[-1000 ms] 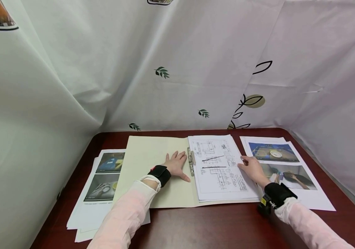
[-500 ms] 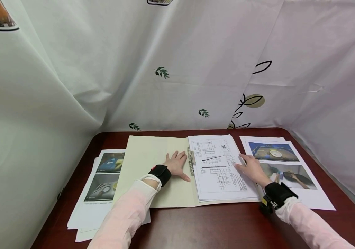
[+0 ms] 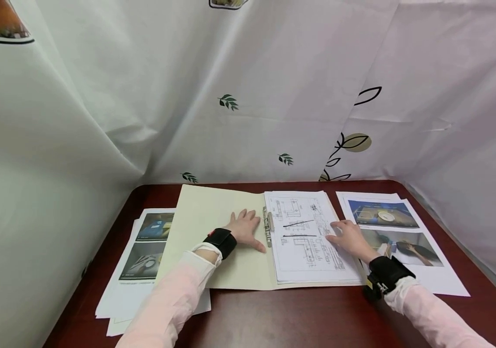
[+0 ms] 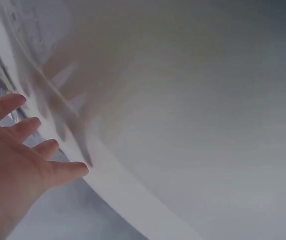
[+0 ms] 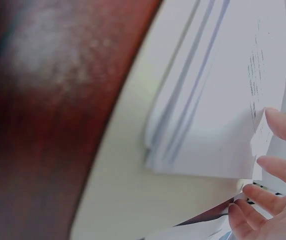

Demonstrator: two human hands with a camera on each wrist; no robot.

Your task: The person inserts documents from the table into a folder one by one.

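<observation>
A cream paper folder [image 3: 213,203] lies open on the table. My left hand [image 3: 244,229] rests on its left cover, fingers spread, beside the metal clip [image 3: 268,226] at the fold. In the left wrist view the left hand [image 4: 23,155] shows straight, separated fingers. On the folder's right side sits a stack of printed sheets [image 3: 302,261], the top one bearing line drawings and two black strokes. At that stack's right edge is my right hand [image 3: 352,238], thumb and index finger apart. The right wrist view shows the right hand [image 5: 278,190] beside the sheets [image 5: 218,125] with nothing pinched.
Loose printed sheets with photos [image 3: 141,297] lie left of the folder, partly under it. More photo sheets [image 3: 444,282] lie at the right, partly behind the right hand. Dark red table [image 3: 291,316] shows in front; a patterned white curtain [image 3: 252,135] hangs behind.
My right hand has shifted slightly left over the stack's edge, its thumb and index finger now apart. The folder's left cover has its far corner slightly raised; the left hand moved slightly left.
</observation>
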